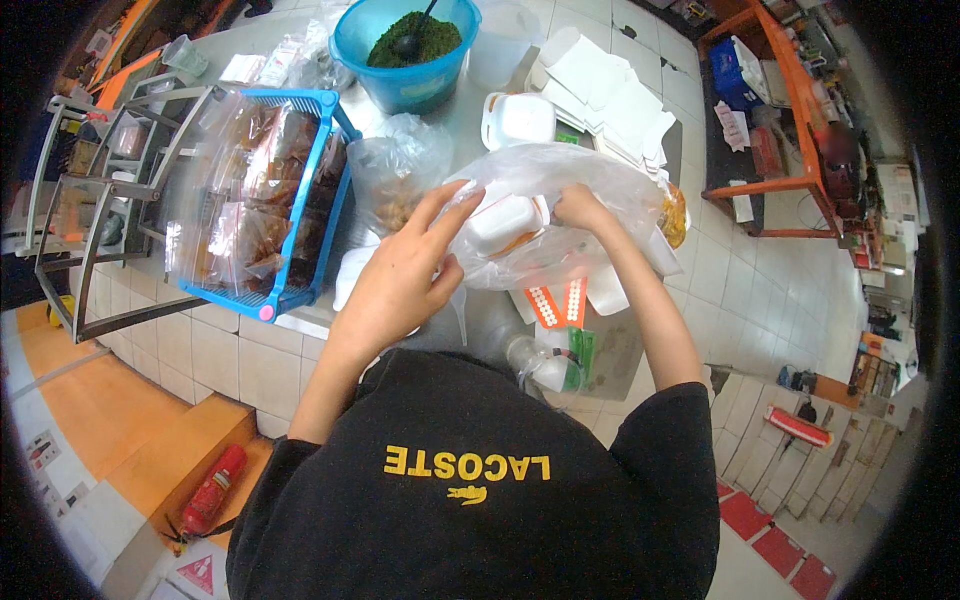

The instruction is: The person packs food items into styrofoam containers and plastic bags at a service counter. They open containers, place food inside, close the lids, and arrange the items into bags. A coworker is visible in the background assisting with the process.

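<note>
A thin clear plastic bag (592,169) lies spread on the metal table before me, with a white foam food container (506,225) inside it. At the bag's left side is my left hand (416,259), its fingers spread over the edge; whether they pinch the film is hard to see. My right hand (579,208), fingers curled, is at the right end of the container, its fingertips partly hidden. Another white foam container (521,120) sits just beyond the bag. To the left stands a clear bag of light brown food pieces (397,202).
A blue plastic basket (296,225) of packed bags stands left. Beyond are a blue basin (405,75) with chopped greens and a black ladle, and white paper sheets (600,90). Orange strips with white dots (559,304) and a clear container (551,367) lie near my body.
</note>
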`<state>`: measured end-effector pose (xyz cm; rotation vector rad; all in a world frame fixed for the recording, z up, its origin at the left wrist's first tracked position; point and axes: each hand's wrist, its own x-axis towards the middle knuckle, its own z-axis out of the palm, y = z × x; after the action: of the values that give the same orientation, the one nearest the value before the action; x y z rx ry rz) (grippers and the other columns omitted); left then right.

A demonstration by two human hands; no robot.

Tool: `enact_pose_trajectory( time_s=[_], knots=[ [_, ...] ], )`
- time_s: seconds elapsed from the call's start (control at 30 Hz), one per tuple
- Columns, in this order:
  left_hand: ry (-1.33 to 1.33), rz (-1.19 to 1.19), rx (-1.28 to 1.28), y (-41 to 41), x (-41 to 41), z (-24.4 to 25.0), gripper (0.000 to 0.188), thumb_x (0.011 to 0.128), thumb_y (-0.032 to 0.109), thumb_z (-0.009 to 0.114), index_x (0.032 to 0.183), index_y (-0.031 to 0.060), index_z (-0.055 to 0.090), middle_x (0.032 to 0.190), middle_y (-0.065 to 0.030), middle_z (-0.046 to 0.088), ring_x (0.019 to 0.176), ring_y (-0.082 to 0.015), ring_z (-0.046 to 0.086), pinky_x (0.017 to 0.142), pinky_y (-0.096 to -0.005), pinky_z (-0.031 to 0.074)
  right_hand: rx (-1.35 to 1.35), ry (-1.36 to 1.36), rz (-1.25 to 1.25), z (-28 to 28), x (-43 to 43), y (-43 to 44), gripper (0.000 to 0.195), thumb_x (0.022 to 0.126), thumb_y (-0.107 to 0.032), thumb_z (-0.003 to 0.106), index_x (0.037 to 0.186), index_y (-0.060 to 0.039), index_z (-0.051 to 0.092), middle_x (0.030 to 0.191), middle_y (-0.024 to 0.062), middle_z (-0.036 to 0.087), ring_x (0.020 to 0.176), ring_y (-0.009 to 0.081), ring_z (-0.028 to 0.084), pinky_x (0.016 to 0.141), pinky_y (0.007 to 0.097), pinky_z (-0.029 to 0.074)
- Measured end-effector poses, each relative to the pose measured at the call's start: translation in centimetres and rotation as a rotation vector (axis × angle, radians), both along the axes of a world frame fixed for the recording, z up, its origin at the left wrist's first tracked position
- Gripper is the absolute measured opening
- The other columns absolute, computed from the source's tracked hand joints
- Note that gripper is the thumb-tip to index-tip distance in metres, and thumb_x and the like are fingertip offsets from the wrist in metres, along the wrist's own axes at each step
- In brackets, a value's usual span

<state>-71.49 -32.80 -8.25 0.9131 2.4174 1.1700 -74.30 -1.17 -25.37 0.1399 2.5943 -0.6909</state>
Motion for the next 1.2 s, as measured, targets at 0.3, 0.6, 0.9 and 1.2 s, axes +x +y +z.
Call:
enact_pose_trajectory(
  time_s=[0.3,0.6,0.9,1.2],
  knots=[
    [0.066,-0.028,0.005,0.0,0.1,-0.1,0.065,0.073,-0.001,0.053,0.136,0.0075,0.039,0.136,-0.0174,0.040,0.089,-0.0366,0.061,0.076,-0.0423,0.051,-0.145,0.217,0.029,-1.2,-2.2,1.3,0.032,0.076,-0.010,0.061,0.108,-0.0075,0.066,0.108,0.0172,0.064,0.100,0.0304,0.061,0.089,0.0386,0.047],
    [-0.068,-0.080,-0.044,1.0,0.2,0.0,0.068,0.076,-0.001,0.054,0.140,0.0136,0.037,0.141,-0.0207,0.034,0.111,-0.0386,0.053,0.080,-0.0361,0.051,0.322,0.349,0.234,-9.1,-1.4,1.9,0.025,0.079,-0.007,0.052,0.100,-0.0057,0.067,0.100,0.0177,0.065,0.097,0.0311,0.062,0.085,0.0409,0.048],
    [-0.062,0.035,-0.054,2.1,-0.1,1.7,0.054,0.080,0.010,0.064,0.132,0.0180,0.049,0.145,-0.0186,0.031,0.119,-0.0367,0.049,0.097,-0.0410,0.043,0.601,0.546,0.273,7.4,1.1,-3.7,0.015,0.075,-0.005,0.054,0.078,-0.0058,0.070,0.079,0.0150,0.066,0.075,0.0286,0.065,0.072,0.0382,0.051],
    [-0.050,0.133,0.484,3.3,0.3,3.0,0.030,0.082,0.013,0.067,0.109,0.0031,0.058,0.126,-0.0156,0.051,0.114,-0.0255,0.053,0.094,-0.0385,0.045,0.024,0.700,-0.386,23.5,11.7,-5.3,0.016,0.082,-0.004,0.056,0.092,0.0018,0.067,0.080,0.0168,0.064,0.073,0.0265,0.065,0.066,0.0356,0.052]
  ],
)
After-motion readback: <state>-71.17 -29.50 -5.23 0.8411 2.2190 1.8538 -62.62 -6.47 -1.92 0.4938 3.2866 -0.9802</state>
